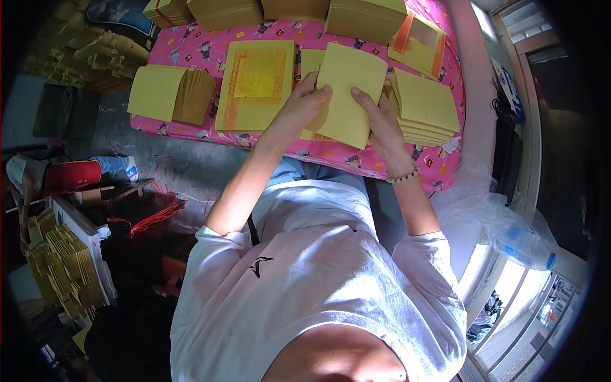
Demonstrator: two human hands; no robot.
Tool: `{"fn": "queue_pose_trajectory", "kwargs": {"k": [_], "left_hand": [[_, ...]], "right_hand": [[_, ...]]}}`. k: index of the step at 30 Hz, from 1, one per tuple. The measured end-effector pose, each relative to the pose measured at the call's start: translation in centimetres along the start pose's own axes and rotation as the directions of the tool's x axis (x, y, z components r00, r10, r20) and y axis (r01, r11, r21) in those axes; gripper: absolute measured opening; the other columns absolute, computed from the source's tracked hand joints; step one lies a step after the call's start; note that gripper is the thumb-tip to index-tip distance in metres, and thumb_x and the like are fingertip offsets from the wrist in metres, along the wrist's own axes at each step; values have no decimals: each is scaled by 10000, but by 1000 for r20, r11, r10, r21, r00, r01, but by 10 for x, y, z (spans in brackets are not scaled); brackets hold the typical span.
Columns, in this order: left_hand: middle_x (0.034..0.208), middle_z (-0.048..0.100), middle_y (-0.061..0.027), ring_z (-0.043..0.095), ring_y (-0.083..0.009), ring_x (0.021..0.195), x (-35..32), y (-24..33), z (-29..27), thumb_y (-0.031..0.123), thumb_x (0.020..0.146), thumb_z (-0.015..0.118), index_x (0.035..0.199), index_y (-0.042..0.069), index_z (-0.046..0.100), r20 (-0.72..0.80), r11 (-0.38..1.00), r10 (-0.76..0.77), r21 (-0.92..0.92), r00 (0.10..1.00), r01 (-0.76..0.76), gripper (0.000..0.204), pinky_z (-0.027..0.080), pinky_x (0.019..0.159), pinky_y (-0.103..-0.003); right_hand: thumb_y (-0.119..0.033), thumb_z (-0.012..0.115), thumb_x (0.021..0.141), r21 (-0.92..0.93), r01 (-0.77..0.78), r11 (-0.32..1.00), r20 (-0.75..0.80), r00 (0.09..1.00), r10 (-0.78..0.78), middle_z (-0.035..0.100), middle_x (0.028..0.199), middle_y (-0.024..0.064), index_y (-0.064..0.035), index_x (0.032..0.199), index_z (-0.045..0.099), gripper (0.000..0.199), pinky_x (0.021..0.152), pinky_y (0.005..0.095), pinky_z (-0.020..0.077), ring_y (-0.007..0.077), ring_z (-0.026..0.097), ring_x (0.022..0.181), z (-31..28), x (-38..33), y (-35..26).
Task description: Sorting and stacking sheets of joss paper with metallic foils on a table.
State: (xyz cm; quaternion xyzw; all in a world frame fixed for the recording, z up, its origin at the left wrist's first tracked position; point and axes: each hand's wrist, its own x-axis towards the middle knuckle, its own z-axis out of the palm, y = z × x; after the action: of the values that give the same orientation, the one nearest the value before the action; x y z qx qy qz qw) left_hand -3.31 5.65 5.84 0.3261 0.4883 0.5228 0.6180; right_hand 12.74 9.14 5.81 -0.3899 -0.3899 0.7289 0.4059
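Note:
A sheaf of plain yellow paper (pixel 351 102) is held up over the pink table, tilted slightly. My left hand (pixel 307 103) grips its left edge with the thumb on top and the fingers mostly hidden beneath. On the opposite edge, my right hand (pixel 382 121) pinches it the same way; a beaded bracelet circles that wrist. Left of the sheaf lies joss paper (pixel 230 86) with a gold square and orange border. A fanned, folded stack of yellow paper (pixel 154 93) rests farther left. Close to my right hand is a layered yellow stack (pixel 426 108).
The table has a pink patterned cover (pixel 184 48). Tall paper stacks (pixel 366 22) line its far side, beside a red-banded bundle (pixel 417 44). At left, a person (pixel 28 175) is near piled yellow bundles (pixel 70 261). Red strings (pixel 156 216) lie on the floor; clear plastic (pixel 509 229) is at right.

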Motion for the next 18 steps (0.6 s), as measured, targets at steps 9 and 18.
{"fn": "queue_pose_trajectory", "kwargs": {"k": [9, 18], "left_hand": [[1205, 556, -77, 526, -116, 1079, -4, -1, -2, 100, 926, 511, 1271, 15, 451, 93, 988, 123, 84, 988, -131, 360, 415, 897, -239], [1040, 595, -74, 547, -100, 988, -19, -12, 5, 37, 892, 538, 1142, -3, 474, 78, 904, 408, 105, 910, -414, 261, 444, 843, -250]], "right_hand": [[-95, 645, 852, -336, 270, 902, 41, 961, -272, 594, 1083, 96, 11, 1205, 446, 419, 826, 271, 489, 137, 582, 973, 3, -8, -2], [-40, 652, 840, -264, 329, 906, 147, 943, -300, 627, 1066, 70, 4, 1172, 506, 364, 816, 256, 496, 109, 596, 948, -4, -25, 5]]}}
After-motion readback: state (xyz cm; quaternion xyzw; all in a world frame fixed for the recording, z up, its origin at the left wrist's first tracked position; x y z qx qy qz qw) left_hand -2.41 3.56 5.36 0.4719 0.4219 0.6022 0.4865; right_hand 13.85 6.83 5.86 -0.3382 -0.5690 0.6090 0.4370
